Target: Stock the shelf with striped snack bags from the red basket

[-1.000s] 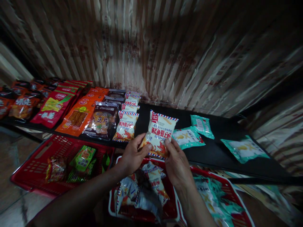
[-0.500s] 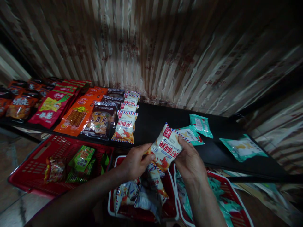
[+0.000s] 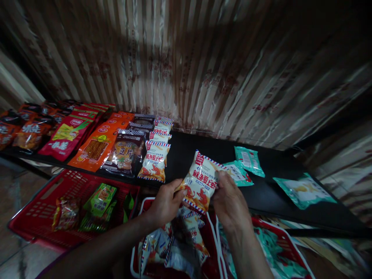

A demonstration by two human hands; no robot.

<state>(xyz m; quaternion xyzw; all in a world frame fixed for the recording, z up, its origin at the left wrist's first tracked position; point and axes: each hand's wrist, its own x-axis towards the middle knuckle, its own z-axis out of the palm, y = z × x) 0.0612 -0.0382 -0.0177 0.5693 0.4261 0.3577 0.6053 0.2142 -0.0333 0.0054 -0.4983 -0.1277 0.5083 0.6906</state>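
A white snack bag (image 3: 200, 180) with red lettering and shrimp pictures is held between my two hands, over the shelf's front edge. My left hand (image 3: 168, 201) pinches its lower left side with thumb and fingers. My right hand (image 3: 231, 197) grips its right edge. A row of matching white bags (image 3: 154, 161) lies on the black shelf (image 3: 186, 149), left of the held one. More of these bags (image 3: 193, 232) fill a red basket (image 3: 213, 252) below my hands.
Dark potato-slice bags (image 3: 123, 153), orange bags (image 3: 97, 149), pink bags (image 3: 65, 133) and orange-black bags (image 3: 33, 133) line the shelf's left. Teal bags (image 3: 305, 190) lie on its right. A red basket (image 3: 37, 217) holds green packets (image 3: 101, 197); another holds teal bags (image 3: 273, 252). Corrugated sheeting (image 3: 186, 66) stands behind.
The held bag has turned more upright and moved slightly left, with its front now flatter to view. Both hands still hold it. Shelf and baskets appear slightly lower in view.
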